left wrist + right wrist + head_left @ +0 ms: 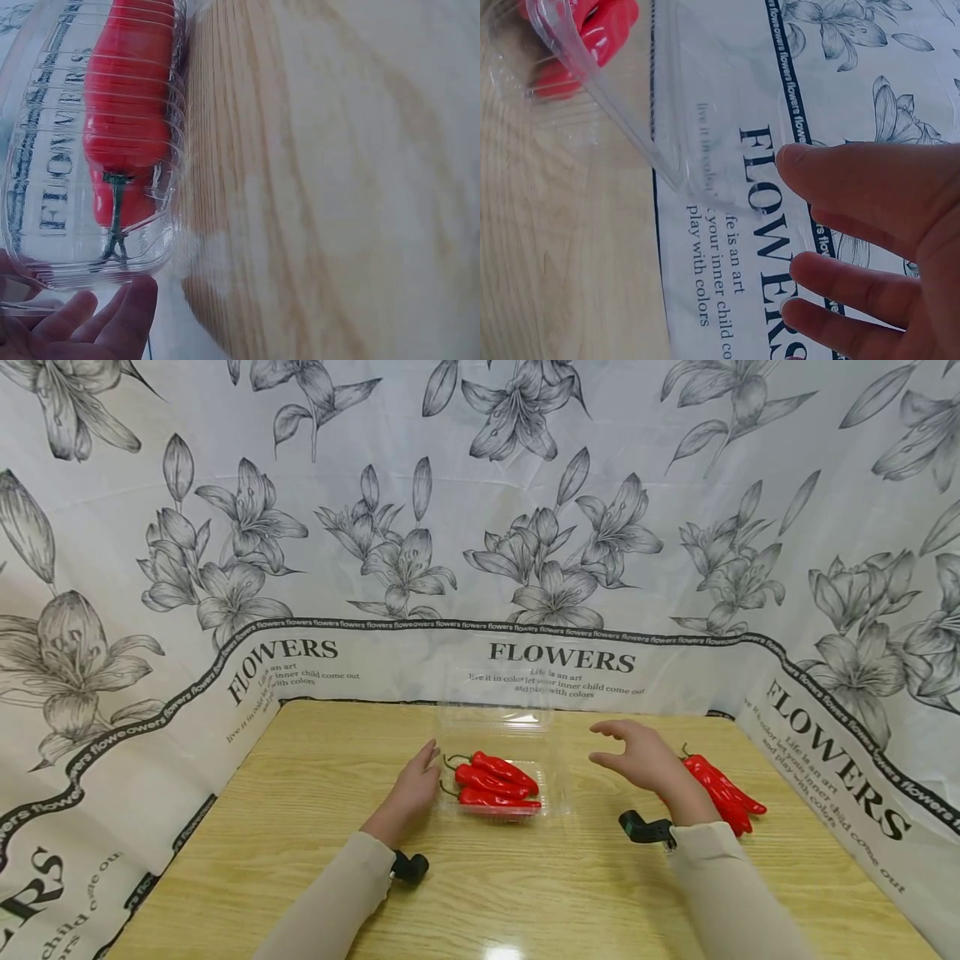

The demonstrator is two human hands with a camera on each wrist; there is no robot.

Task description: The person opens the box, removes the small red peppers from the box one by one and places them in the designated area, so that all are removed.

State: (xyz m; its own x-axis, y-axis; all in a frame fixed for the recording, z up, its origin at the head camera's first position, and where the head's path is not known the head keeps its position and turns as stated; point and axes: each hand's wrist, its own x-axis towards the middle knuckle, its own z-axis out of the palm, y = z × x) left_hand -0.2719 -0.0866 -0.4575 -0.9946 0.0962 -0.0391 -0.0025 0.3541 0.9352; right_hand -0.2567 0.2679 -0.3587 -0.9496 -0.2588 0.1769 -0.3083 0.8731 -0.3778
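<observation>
A clear plastic clamshell box (495, 814) stands on the table with its transparent lid (491, 718) raised at the back. Several red peppers (495, 781) with green stems lie inside, stems pointing left. My left hand (408, 785) is at the box's left end, its fingers extended along that side; in the left wrist view the fingertips (142, 292) touch or nearly touch the plastic. To the right of the box, my right hand (633, 760) hovers with thumb and fingers spread apart, holding nothing. In the right wrist view the lid's edge (622, 124) lies beyond the fingers.
More red peppers (720, 789) lie in a pile on the right of the table, partly hidden by my right forearm. The pale wooden table (300, 860) ends against a flower-printed cloth (555, 668) at the back and sides. Each wrist carries a black camera (643, 828).
</observation>
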